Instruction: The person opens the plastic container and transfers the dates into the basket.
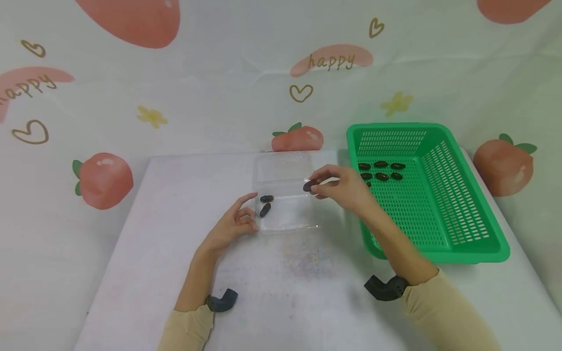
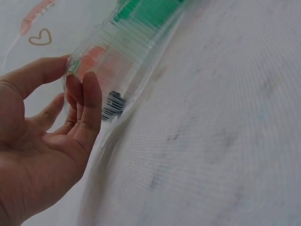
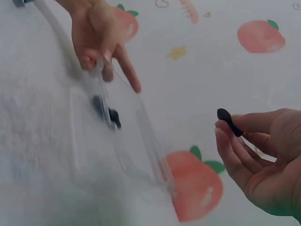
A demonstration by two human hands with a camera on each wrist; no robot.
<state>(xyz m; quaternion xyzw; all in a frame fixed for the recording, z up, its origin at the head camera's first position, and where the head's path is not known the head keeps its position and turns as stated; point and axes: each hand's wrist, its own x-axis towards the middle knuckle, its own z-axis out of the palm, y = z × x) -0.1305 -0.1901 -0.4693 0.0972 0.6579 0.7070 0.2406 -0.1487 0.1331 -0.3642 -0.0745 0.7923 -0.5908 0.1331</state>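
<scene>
My right hand (image 1: 344, 190) pinches a dark brown date (image 1: 308, 186) between thumb and fingertips, above the right side of a clear plastic box (image 1: 291, 214). The right wrist view shows the same date (image 3: 229, 122) sticking out past the fingertips. Two more dates lie by the box's left wall: one date (image 1: 266, 199) sideways, the other date (image 1: 265, 210) slanted. At that left side is my left hand (image 1: 228, 226), its fingers spread and relaxed, with fingertips touching the wall and rim. The box's clear lid (image 1: 283, 168) is folded back behind it.
A green slotted basket (image 1: 478, 204) stands to the right of the box, under my right forearm. Several dates (image 1: 382, 176) lie in its far left part. The table (image 1: 175, 195) has a white cover, and a fruit-printed cloth (image 1: 228, 97) hangs behind.
</scene>
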